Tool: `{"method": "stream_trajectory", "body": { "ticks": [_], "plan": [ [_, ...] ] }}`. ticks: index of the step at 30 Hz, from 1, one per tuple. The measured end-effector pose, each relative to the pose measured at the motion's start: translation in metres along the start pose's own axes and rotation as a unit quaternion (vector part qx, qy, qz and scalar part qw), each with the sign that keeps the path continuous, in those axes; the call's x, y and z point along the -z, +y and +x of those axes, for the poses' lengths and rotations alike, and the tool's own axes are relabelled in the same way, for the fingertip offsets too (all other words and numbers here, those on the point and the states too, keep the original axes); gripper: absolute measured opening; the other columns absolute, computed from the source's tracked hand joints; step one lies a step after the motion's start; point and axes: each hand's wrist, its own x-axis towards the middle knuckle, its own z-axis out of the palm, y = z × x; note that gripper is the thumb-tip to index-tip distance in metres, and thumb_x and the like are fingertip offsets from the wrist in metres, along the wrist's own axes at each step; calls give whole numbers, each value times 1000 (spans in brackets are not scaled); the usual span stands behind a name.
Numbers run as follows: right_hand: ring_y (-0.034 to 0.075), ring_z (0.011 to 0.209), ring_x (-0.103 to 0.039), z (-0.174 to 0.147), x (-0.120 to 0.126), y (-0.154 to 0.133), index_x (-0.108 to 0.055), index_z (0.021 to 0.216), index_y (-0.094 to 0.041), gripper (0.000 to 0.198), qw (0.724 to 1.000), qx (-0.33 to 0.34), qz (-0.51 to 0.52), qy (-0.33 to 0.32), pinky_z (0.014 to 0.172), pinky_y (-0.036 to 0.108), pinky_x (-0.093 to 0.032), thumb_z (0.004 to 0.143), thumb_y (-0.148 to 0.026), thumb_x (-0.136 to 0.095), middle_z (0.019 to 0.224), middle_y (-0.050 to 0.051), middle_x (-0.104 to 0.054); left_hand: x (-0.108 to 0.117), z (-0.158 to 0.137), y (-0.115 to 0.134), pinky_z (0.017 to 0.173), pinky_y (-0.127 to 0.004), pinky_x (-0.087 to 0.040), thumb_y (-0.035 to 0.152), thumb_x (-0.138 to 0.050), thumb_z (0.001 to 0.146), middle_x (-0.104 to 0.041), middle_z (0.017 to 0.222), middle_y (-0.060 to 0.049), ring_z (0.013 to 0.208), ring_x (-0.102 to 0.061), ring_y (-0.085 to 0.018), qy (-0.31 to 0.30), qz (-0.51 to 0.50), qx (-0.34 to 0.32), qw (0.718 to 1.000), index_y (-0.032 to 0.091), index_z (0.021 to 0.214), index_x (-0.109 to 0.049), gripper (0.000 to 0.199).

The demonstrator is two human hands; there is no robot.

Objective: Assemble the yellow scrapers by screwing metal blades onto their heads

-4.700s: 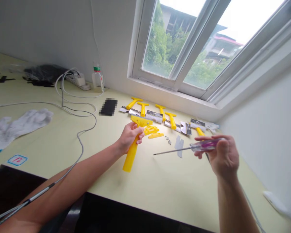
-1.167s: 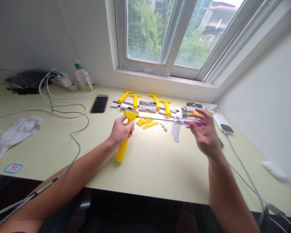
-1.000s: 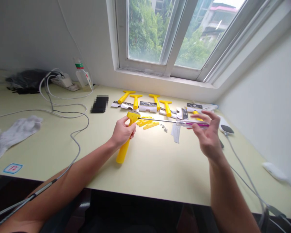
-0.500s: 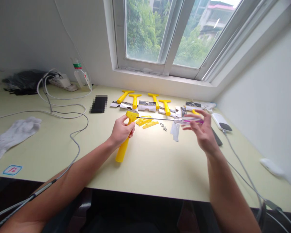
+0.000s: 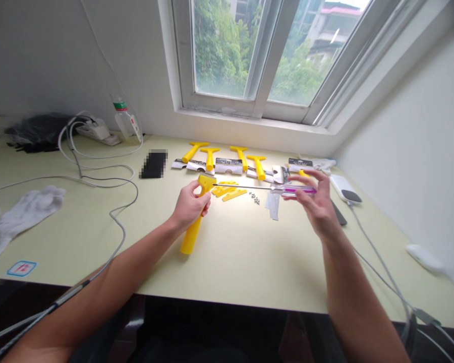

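Table [image 5: 249, 262] pale yellow-green, under window [image 5: 249, 50]. Cable [image 5: 117, 222] looped at left, white glove [image 5: 22, 212] beyond. Left hand [image 5: 189, 204] closed round yellow scraper [image 5: 192, 232], head up, handle end on table. Right hand [image 5: 312, 201] pinched screwdriver [image 5: 287, 190] by purple handle, fingers partly spread; shaft horizontal, tip at scraper head. Scraper row [image 5: 227, 161] behind. Screws [image 5: 255, 199] between hands.

A yellow plastic scraper [image 5: 194, 222] stood tilted on the pale table, handle end down, head raised. A slim metal screwdriver with a clear purple handle [image 5: 272, 189] lay level in the air, tip at the scraper's head.
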Motion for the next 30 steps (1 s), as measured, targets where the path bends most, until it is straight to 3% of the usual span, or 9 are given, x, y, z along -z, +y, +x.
{"method": "stream_trajectory", "body": {
  "ticks": [5, 8, 12, 16, 19, 22, 25, 28, 30],
  "plan": [
    [12, 53, -58, 0, -1, -1, -51, 110, -25, 32, 1000, -16, -15, 13, 60, 31, -57, 89, -47, -60, 71, -4, -57, 0, 1, 0, 35, -17, -34, 25, -69, 71, -50, 47, 7, 35, -44, -8, 4, -8, 2, 1000, 18, 90, -54, 25],
    [14, 64, -64, 0, -2, -2, -45, 120, -28, 47, 999, -4, 16, -33, 68, 35, -60, 84, -45, -68, 90, 1, -63, 1, 1, 0, 34, -17, -33, 25, -67, 72, -49, 47, 7, 35, -43, -8, 9, -9, -5, 1000, 18, 91, -55, 25],
    [14, 56, -61, -1, -2, -4, -52, 112, -23, 37, 1000, -14, -26, -9, 61, 33, -59, 86, -47, -64, 76, -1, -60, 1, 1, 0, 34, -17, -34, 25, -66, 72, -50, 47, 7, 35, -43, -8, 9, -4, -1, 1000, 17, 92, -55, 24],
    [14, 64, -65, -1, -4, -7, -42, 129, -30, 58, 998, 22, 23, -60, 61, 33, -60, 81, -39, -72, 102, 3, -64, 1, 2, 2, 34, -17, -34, 23, -66, 72, -51, 47, 6, 35, -43, -8, 20, 2, -5, 1000, 17, 94, -55, 26],
    [11, 55, -60, -2, -6, -8, -56, 116, -25, 40, 998, 21, 7, -57, 51, 30, -57, 81, -34, -72, 97, 3, -65, 2, 4, 2, 34, -17, -34, 22, -66, 72, -50, 49, 6, 36, -44, -8, 21, -5, -2, 1000, 16, 94, -56, 26],
    [16, 67, -67, -3, -8, -7, -61, 112, -23, 36, 999, 16, 16, -46, 64, 35, -61, 80, -33, -73, 100, 5, -67, 4, 8, 2, 34, -18, -36, 22, -66, 72, -52, 52, 5, 36, -46, -8, 41, -5, -20, 999, 16, 94, -56, 26],
    [22, 87, -70, -6, -13, -4, -65, 116, -23, 38, 998, 7, 6, -62, 79, 41, -61, 80, -34, -73, 106, 7, -70, 12, 14, 5, 35, -18, -37, 21, -65, 71, -52, 54, 5, 38, -48, -9, 106, 8, -61, 993, 17, 94, -56, 25],
    [25, 98, -69, -10, -25, 0, -63, 124, -23, 46, 993, -4, -39, -113, 89, 45, -57, 81, -36, -72, 107, 7, -72, 19, 21, 9, 35, -17, -37, 19, -63, 70, -49, 57, 6, 40, -49, -9, 190, -10, -115, 975, 19, 92, -54, 23],
    [25, 102, -68, -14, -38, 1, -61, 127, -23, 47, 984, -10, -77, -159, 93, 43, -54, 83, -37, -69, 108, 6, -72, 21, 23, 11, 35, -17, -38, 18, -62, 70, -49, 60, 7, 40, -49, -8, 208, -39, -138, 967, 20, 90, -52, 22]
  ]
}}
